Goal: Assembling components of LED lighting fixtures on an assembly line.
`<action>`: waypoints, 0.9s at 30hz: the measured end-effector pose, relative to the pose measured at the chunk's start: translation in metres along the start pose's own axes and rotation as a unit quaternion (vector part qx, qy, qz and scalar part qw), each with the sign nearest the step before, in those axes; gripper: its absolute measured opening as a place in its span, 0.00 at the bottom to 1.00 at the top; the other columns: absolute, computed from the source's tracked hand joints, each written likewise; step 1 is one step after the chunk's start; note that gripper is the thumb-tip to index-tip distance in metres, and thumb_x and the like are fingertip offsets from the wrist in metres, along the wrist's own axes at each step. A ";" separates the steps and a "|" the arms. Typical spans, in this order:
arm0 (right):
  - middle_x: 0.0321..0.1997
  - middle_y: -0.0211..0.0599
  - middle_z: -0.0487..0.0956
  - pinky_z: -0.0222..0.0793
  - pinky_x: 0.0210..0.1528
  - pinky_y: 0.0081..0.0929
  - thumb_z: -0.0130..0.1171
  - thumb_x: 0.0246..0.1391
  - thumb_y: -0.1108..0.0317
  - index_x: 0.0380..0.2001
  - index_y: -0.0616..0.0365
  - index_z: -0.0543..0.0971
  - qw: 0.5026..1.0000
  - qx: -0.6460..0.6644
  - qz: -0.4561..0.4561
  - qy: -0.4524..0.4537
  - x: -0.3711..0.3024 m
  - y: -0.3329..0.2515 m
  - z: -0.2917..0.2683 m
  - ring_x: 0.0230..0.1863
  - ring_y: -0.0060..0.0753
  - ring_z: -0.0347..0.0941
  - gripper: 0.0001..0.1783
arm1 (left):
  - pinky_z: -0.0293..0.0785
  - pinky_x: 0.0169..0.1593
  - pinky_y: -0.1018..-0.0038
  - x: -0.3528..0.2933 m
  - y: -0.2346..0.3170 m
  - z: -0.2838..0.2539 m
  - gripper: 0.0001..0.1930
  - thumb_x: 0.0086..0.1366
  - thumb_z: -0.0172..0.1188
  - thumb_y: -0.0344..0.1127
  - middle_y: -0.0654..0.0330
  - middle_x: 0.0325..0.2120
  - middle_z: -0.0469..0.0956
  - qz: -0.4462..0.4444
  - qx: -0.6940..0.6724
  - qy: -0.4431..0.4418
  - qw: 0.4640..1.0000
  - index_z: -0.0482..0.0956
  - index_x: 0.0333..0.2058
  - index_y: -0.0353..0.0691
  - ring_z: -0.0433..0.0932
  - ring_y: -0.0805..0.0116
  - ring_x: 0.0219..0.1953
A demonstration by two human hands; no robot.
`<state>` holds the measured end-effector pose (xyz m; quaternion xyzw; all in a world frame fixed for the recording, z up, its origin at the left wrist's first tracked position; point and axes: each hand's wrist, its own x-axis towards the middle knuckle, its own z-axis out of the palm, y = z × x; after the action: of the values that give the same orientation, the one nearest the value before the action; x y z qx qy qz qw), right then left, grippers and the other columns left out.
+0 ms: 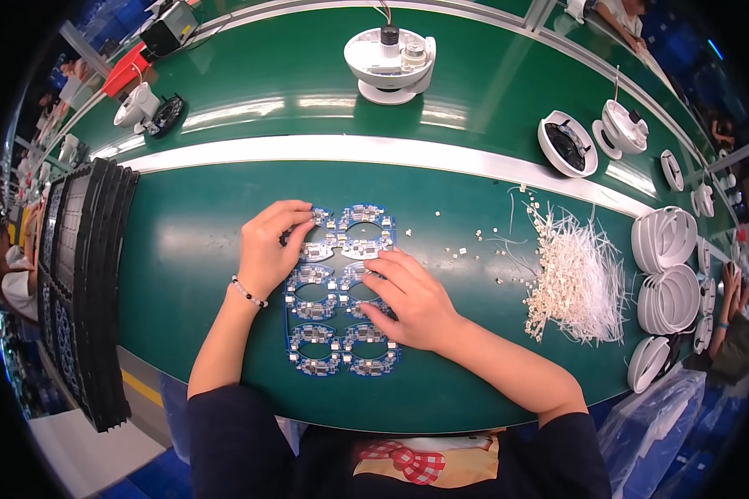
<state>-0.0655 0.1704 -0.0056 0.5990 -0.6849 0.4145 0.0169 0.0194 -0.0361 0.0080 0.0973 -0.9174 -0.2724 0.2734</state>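
A panel of blue ring-shaped circuit boards [314, 349], joined in two columns, lies flat on the green table in front of me. My left hand [273, 243], wearing a beaded bracelet [248, 293], is closed in a pinch at the panel's upper left ring. Its fingers cover that ring's left side, and what sits between the fingertips is hidden. Over the right column rests my right hand [409, 301]. Its fingers are spread, with fingertips and thumb touching or just above the boards. Small cream pieces [463, 250] are scattered right of the panel.
A heap of white strips [595, 291] and cream bits lies to the right. Stacked white rings [668, 298] stand beyond it. Black trays [91, 291] are stacked at the left edge. A raised green bench at the back carries a white round housing [389, 62] and a white-and-black shell [567, 145].
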 end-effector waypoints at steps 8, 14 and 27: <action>0.41 0.43 0.71 0.63 0.53 0.38 0.63 0.36 0.67 0.34 0.63 0.74 1.000 0.001 -0.006 -0.011 0.001 0.000 0.000 0.47 0.44 0.67 0.19 | 0.74 0.36 0.76 -0.004 -0.004 0.001 0.03 0.50 0.58 0.22 0.55 0.31 0.79 -0.007 -0.041 0.040 0.998 0.78 0.26 0.33 0.79 0.62 0.34; 0.41 0.41 0.72 0.65 0.50 0.39 0.65 0.34 0.70 0.34 0.62 0.74 1.000 0.006 0.007 -0.004 0.002 -0.001 -0.001 0.46 0.45 0.68 0.19 | 0.73 0.38 0.76 -0.003 -0.012 -0.020 0.05 0.51 0.58 0.24 0.54 0.34 0.79 -0.030 -0.045 0.033 0.998 0.79 0.29 0.34 0.78 0.64 0.34; 0.42 0.42 0.71 0.64 0.53 0.39 0.63 0.37 0.67 0.35 0.63 0.74 1.000 -0.007 0.000 -0.019 0.001 -0.001 0.000 0.48 0.45 0.66 0.19 | 0.72 0.33 0.77 -0.008 -0.014 -0.025 0.01 0.52 0.57 0.23 0.55 0.33 0.77 -0.055 -0.058 -0.030 0.996 0.75 0.26 0.33 0.76 0.67 0.30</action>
<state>-0.0654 0.1699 -0.0046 0.6069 -0.6878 0.3983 0.0081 0.0401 -0.0560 0.0139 0.1228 -0.9011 -0.3428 0.2356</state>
